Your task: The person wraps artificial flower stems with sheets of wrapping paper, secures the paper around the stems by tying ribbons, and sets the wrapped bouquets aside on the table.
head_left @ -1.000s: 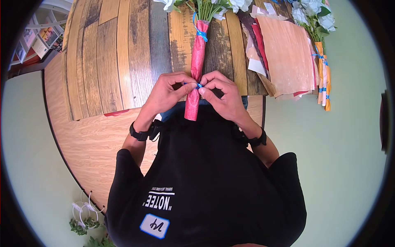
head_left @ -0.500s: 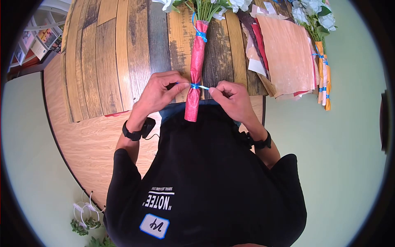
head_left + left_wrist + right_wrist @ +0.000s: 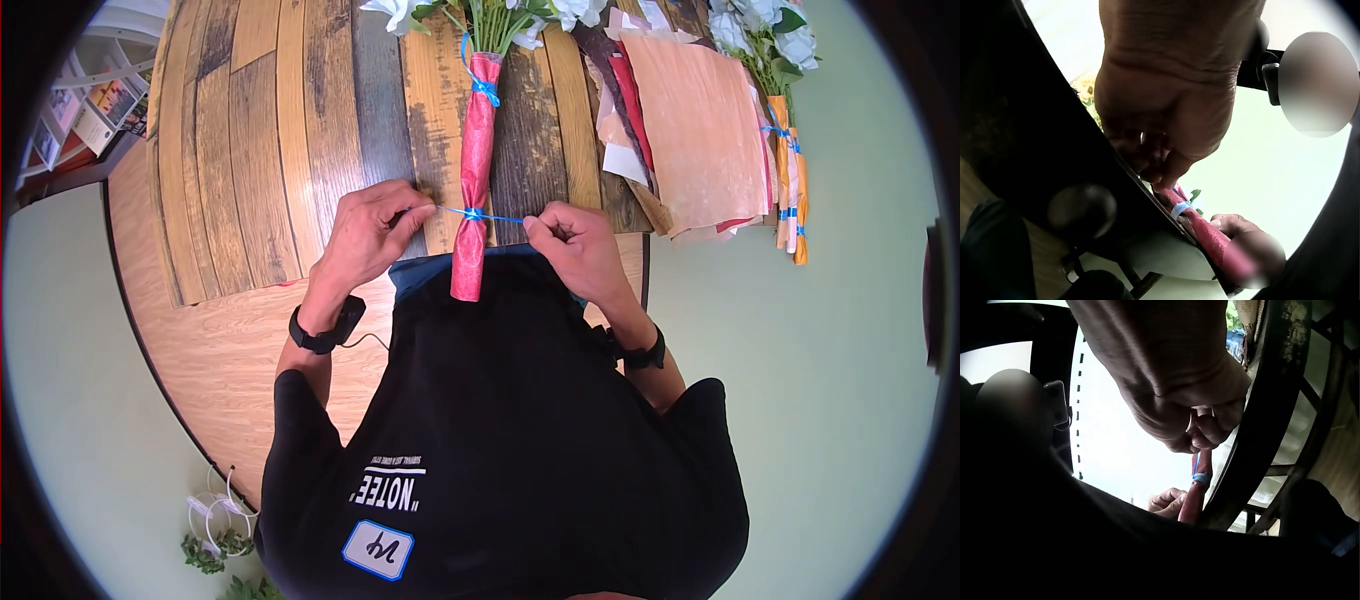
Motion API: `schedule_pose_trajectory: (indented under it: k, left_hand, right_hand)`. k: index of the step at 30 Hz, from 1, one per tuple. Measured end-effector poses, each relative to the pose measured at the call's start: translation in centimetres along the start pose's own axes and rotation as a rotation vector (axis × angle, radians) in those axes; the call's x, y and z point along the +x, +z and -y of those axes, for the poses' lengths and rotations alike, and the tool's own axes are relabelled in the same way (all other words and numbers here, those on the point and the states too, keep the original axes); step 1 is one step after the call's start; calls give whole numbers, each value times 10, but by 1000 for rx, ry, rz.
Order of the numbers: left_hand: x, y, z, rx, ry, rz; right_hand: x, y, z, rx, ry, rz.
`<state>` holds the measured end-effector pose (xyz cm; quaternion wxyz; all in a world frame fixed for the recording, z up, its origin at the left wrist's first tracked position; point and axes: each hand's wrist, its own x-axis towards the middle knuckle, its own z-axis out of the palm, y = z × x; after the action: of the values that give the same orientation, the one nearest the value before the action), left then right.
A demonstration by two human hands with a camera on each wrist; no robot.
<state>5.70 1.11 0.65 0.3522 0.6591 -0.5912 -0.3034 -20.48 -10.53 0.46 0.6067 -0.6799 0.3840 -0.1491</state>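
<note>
Plank-topped wooden table (image 3: 280, 150), red-wrapped flower bundle (image 3: 474, 170), loose paper sheets (image 3: 690, 130), orange-wrapped bouquets (image 3: 785, 150) at its edge

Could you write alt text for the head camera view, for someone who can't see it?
Seen from above, a person's left hand and right hand each pinch one end of a blue ribbon tied around a red-wrapped flower bouquet on a plank table. Paper sheets lie to the right.
</note>
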Motion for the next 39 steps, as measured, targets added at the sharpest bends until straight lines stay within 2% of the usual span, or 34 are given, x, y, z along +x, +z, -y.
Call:
schedule_pose_trajectory:
  k: [5, 7, 8, 10, 11, 13, 16, 19, 23, 26, 28, 30, 31, 32, 36, 38, 39]
  left_hand:
    - [-2, -2, -3, -5, -34, -2]
    - [-2, -4, -5, -16, -42, 10]
    - [-2, -5, -7, -108, -85, 24]
    - [-4, -6, -9, -198, -127, 35]
    - [-6, -6, -9, -288, -179, 52]
    - [-8, -5, -10, -377, -229, 66]
    - [-12, -2, -11, -439, -301, 10]
    - [-12, 7, -17, -499, -263, -45]
    - [-6, 26, -34, -498, -218, -90]
    - [-2, 35, -36, -528, -216, -123]
    - [3, 36, -39, -514, -177, -145]
    - [5, 39, -40, -499, -141, -165]
    - [6, 43, -39, -459, -52, -235]
    - [7, 45, -40, -418, 38, -304]
    - [6, 45, -46, -332, 62, -299]
    - [7, 44, -45, -376, 58, -194]
    - [7, 43, -44, -377, 57, -195]
  right_hand:
    - [-1, -5, -2, 53, 28, -1]
    - [3, -9, 3, 201, -15, 38]
    - [4, -9, 6, 199, -17, 39]
    - [8, -5, 14, 426, -129, 111]
    - [10, -3, 15, 426, -131, 112]
    - [13, 2, 18, 657, -7, 177]
    - [19, 7, 16, 786, 46, 188]
    - [26, 7, 4, 850, -5, 155]
    - [30, -2, 8, 814, -57, 139]
    - [27, -6, 21, 703, -40, 45]
    - [23, -3, 25, 415, -164, 61]
    - [20, 6, 19, 332, -183, 65]
    - [19, 10, 18, 247, -199, 68]
    - [18, 11, 21, 73, -310, 44]
    - [17, 15, 16, -15, -382, 23]
    - [19, 14, 14, -41, -402, 41]
    - [19, 13, 13, -42, -401, 42]
